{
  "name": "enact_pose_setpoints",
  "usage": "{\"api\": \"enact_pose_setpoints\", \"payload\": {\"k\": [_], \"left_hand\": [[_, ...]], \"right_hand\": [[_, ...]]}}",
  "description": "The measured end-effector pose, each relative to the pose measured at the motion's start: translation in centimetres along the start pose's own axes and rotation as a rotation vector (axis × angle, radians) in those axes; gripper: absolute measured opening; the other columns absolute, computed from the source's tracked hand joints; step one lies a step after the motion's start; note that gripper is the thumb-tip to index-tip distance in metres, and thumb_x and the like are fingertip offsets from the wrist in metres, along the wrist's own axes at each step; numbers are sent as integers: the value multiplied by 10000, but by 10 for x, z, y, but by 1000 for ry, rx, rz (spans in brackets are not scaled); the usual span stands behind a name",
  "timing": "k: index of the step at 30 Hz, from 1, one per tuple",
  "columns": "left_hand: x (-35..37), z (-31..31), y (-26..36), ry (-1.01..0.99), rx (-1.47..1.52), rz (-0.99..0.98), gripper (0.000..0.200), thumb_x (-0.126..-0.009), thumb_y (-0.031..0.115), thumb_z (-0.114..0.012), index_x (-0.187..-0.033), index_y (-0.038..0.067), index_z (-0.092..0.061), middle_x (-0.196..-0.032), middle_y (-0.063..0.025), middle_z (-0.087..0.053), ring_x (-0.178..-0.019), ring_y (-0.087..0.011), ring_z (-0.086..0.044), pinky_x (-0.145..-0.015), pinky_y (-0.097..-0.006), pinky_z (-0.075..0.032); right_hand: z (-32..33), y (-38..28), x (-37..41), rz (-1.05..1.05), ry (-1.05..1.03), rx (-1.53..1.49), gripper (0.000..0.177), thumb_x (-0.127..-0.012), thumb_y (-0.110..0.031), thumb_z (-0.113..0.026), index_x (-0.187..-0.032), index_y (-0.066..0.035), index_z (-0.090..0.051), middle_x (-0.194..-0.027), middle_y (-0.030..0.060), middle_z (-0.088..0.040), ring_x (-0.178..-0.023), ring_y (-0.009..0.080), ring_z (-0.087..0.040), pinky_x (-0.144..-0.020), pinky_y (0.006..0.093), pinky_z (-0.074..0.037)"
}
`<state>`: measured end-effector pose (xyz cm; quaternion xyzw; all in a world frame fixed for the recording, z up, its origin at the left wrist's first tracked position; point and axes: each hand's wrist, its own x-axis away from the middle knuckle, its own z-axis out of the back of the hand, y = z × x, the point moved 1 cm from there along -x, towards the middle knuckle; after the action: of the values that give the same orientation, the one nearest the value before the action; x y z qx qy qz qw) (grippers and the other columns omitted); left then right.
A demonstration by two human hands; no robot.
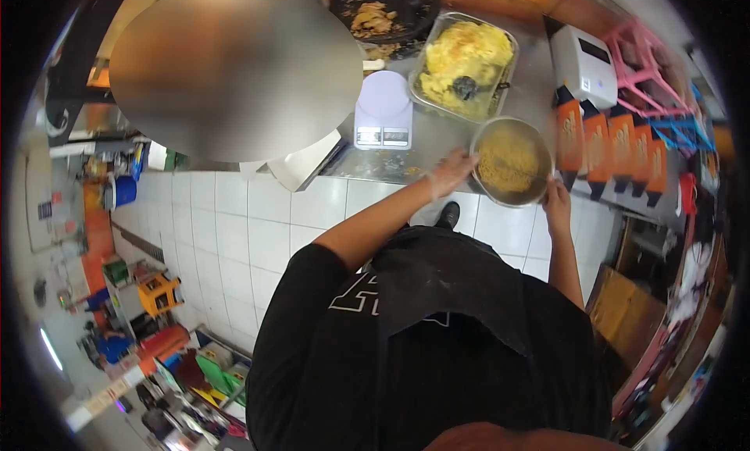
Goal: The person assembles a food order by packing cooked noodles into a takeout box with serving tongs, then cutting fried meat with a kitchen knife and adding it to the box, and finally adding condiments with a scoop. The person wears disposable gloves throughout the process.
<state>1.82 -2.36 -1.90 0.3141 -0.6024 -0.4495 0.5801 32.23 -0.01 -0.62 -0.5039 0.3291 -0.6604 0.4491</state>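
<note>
A round metal bowl [477,178] with yellowish, crumbly or noodle-like food [508,162] in it is held level at the counter's front edge. My left hand [453,174] grips its left rim, fingers closed at the edge. On the opposite side, my right hand [557,203] is closed on the lower right rim. Just behind the bowl is a rectangular glass dish [500,99] heaped with yellow food, and a dark object [465,88] lies on that food. Left of the dish sits a white kitchen scale [383,107].
A dark round pan [414,2] with browned food scraps is at the back. Several orange and black packages [598,142] stand at the right, near a white device [584,64] and a pink rack [644,68]. White floor tiles [211,240] lie below the steel counter [437,135].
</note>
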Motion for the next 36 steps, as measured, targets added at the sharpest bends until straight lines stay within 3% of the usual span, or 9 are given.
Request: {"api": "enact_pose_setpoints", "payload": {"k": [1,4,5,8,14,20,24,29,36], "left_hand": [[-6,-10,15,44,-60,108,415,-1015,323,-524,-1237,-18,-442,-969,-253,-623,-924,-439,-617,-831,-497,-511],[-25,-26,-6,260,-357,-106,320,-1017,287,-504,-1111,-14,-452,-844,-268,-612,-847,-481,-616,-749,-506,-482],[-24,-28,-8,263,-371,-131,273,-1018,247,-489,-1071,-17,-443,-855,-305,-587,-875,-508,-591,-744,-519,-463],[-5,-22,-2,311,-342,-130,243,-1016,223,-494,-1067,-10,-442,-884,-306,-588,-859,-498,-595,-745,-525,-457],[83,29,1,438,-195,-44,337,-1045,324,-466,-1105,-7,-436,-924,-259,-593,-856,-425,-625,-767,-500,-473],[173,82,-11,594,250,157,411,-1061,412,-421,-1119,6,-447,-904,-182,-616,-679,-233,-659,-560,-354,-534],[200,119,-22,777,558,74,378,-1059,392,-442,-1130,21,-427,-784,-108,-624,-569,-201,-631,-473,-316,-519],[210,157,-46,703,958,17,270,-1047,318,-488,-1121,65,-432,-734,-68,-578,-528,-153,-535,-463,-285,-451],[213,198,-69,464,1225,22,186,-1027,225,-503,-1116,66,-462,-773,-80,-579,-526,-167,-509,-475,-315,-424]], "right_hand": [[3,6,-4,60,-25,51,390,-1019,-403,-561,-782,-92,-551,-657,-52,-435,-572,48,-373,-517,230,-294],[7,-3,-1,151,-41,71,396,-1029,-375,-556,-756,-89,-531,-660,-50,-443,-586,43,-378,-529,228,-299],[5,-10,4,162,-39,56,397,-1031,-364,-556,-747,-89,-524,-659,-49,-444,-591,41,-380,-532,227,-300],[2,-25,15,144,-120,-14,383,-1027,-337,-576,-736,-97,-508,-653,-53,-445,-596,36,-387,-532,229,-301],[-51,-85,41,379,-268,100,420,-1009,-272,-619,-660,-81,-485,-602,-60,-426,-579,38,-359,-517,243,-288],[-162,-183,72,645,-463,398,423,-960,-298,-661,-683,-15,-514,-540,45,-434,-521,109,-379,-489,314,-331],[-250,-229,86,763,-564,549,422,-934,-345,-661,-696,-12,-560,-543,104,-498,-482,190,-446,-487,353,-364],[-334,-274,108,922,-572,733,424,-917,-376,-651,-717,-6,-595,-583,135,-564,-520,263,-551,-520,390,-408],[-412,-309,132,880,-551,938,438,-900,-397,-647,-731,5,-618,-614,161,-587,-557,298,-563,-557,408,-428]]}}
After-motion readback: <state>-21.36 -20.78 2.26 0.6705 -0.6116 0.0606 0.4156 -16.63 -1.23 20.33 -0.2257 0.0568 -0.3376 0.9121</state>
